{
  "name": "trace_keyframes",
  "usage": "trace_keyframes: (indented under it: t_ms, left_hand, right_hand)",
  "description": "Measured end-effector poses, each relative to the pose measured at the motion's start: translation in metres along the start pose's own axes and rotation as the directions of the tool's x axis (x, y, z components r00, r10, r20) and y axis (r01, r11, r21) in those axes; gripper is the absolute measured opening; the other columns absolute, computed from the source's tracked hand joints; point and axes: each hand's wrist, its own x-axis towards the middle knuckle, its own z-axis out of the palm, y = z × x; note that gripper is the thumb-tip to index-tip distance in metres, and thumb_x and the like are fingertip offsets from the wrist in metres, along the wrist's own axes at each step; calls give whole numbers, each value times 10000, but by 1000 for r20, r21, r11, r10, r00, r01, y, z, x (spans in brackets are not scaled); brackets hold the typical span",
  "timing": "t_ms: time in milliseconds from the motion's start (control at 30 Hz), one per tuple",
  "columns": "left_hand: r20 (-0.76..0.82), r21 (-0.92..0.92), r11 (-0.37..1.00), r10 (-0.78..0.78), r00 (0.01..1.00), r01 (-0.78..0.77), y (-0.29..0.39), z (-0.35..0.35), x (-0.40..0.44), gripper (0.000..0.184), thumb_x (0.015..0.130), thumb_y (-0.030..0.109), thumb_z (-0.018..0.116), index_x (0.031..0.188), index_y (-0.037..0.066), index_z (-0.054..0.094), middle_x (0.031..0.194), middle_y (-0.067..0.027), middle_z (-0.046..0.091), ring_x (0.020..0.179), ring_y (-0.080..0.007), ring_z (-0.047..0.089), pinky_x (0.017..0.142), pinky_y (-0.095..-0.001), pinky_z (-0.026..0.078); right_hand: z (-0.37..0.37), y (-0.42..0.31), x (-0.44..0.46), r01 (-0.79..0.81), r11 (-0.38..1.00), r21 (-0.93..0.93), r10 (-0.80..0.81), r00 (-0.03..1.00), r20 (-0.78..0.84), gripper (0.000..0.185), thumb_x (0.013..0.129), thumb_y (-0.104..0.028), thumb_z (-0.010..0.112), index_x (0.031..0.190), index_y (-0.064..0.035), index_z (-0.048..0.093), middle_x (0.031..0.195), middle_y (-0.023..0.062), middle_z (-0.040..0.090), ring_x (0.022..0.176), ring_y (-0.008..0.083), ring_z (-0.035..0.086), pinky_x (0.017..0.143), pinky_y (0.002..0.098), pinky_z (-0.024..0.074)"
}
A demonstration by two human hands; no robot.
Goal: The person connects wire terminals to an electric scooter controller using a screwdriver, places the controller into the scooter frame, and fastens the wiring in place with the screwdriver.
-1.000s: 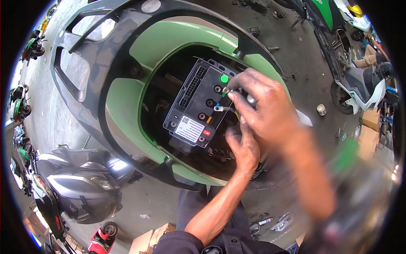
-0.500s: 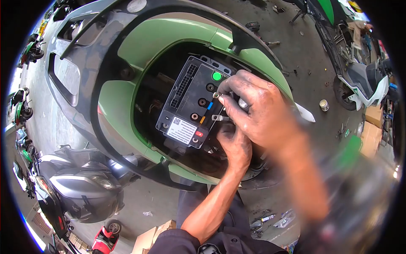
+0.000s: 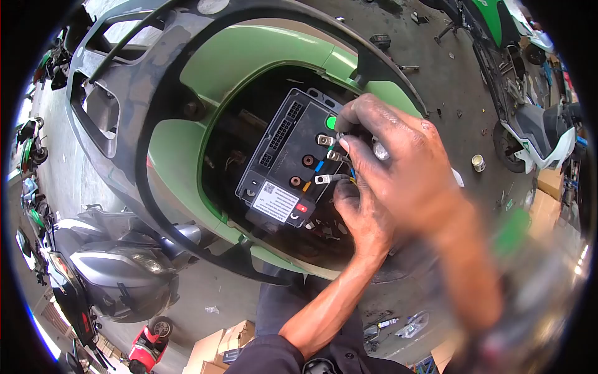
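A black motor controller with a white label sits inside the green body opening of a scooter. My right hand is closed at its right edge, thumb and forefinger pinched at the rear of a metal cable lug. That lug lies over the terminal next to the green dot. A silvery piece shows within the right hand; its kind is unclear. My left hand is closed below, at the cable behind a lower lug; its fingers are partly hidden. Another lug sticks out between them. Two copper-coloured terminals are exposed.
A dark frame rail curves around the opening. A grey scooter front stands at the lower left. On the right are a small can, another scooter and cardboard boxes. More cardboard lies near my legs.
The lug in my right hand has moved up to the terminal near the green dot. Another lug has come into view below it. My left hand has shifted right, and the view has shifted slightly.
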Motion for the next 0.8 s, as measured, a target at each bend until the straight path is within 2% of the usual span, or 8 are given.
trace_keyframes:
  t_ms: [67, 167, 267, 400, 500, 600, 700, 800]
  left_hand:
    - [-10, 6, 1000, 23, 1000, -23, -19, -8, 1, 433, 907, 277, 727, 1167, -19, 545, 1085, -58, 596, 984, -131, 564, 855, -305, 470]
    - [-3, -172, 985, -16, 1000, 16, -29, -12, 3, 459, 907, 291, 731, 1181, -22, 537, 1102, -57, 595, 991, -128, 563, 857, -305, 472]
    - [46, -382, 920, -80, 996, 91, -6, -2, -1, 456, 913, 297, 727, 1173, -28, 540, 1102, -52, 599, 985, -120, 566, 851, -297, 477]
    - [-11, -320, 942, -110, 994, 101, 2, 5, -2, 376, 931, 274, 707, 1106, -31, 573, 1038, -33, 614, 932, -101, 568, 811, -273, 477]
    - [5, -338, 933, -130, 991, 124, 6, 4, -3, 316, 946, 263, 692, 1036, -26, 598, 974, -16, 620, 886, -88, 561, 776, -263, 472]
    - [-12, -361, 922, -153, 988, 139, 7, 3, -2, 290, 955, 258, 685, 992, -18, 603, 945, -4, 618, 862, -79, 550, 755, -259, 466]
    - [-67, -301, 944, -162, 984, 135, 11, 4, -3, 278, 960, 243, 682, 976, -20, 597, 953, -4, 615, 864, -76, 547, 744, -258, 469]
    - [-30, -521, 823, -281, 959, 224, -6, -3, -3, 269, 962, 230, 681, 969, -24, 595, 958, -3, 611, 865, -76, 545, 741, -259, 473]
  right_hand:
    - [0, 2, 3, 59, 996, -60, -58, 998, 21, 164, 833, -19, 655, 992, -12, 618, 946, 132, 634, 869, 328, 641, 761, 400, 519]
    - [6, 7, 8, 136, 986, -99, -131, 990, 51, 172, 833, -39, 668, 995, -19, 612, 965, 138, 607, 873, 349, 621, 750, 423, 513]
    - [8, 9, 9, 174, 980, -99, -167, 983, 78, 207, 833, -50, 680, 1017, -15, 591, 968, 161, 581, 851, 362, 613, 740, 441, 514]
    - [8, 7, 12, 171, 980, -102, -159, 980, 121, 203, 830, -52, 682, 1007, -21, 589, 953, 159, 576, 861, 364, 606, 746, 442, 514]
    - [6, 4, 14, 154, 980, -122, -135, 979, 153, 198, 828, -51, 682, 995, -20, 583, 938, 161, 567, 868, 364, 602, 749, 445, 515]
    - [7, 1, 16, 151, 976, -154, -121, 974, 190, 199, 830, -53, 678, 1000, -21, 579, 927, 165, 561, 872, 369, 603, 752, 451, 517]
    - [8, -2, 18, 188, 954, -233, -137, 966, 219, 212, 835, -60, 670, 1024, -24, 580, 931, 168, 566, 876, 372, 607, 753, 456, 519]
    - [8, -4, 20, 230, 930, -286, -152, 951, 270, 232, 835, -65, 660, 1049, -23, 581, 946, 167, 572, 886, 372, 610, 757, 459, 522]
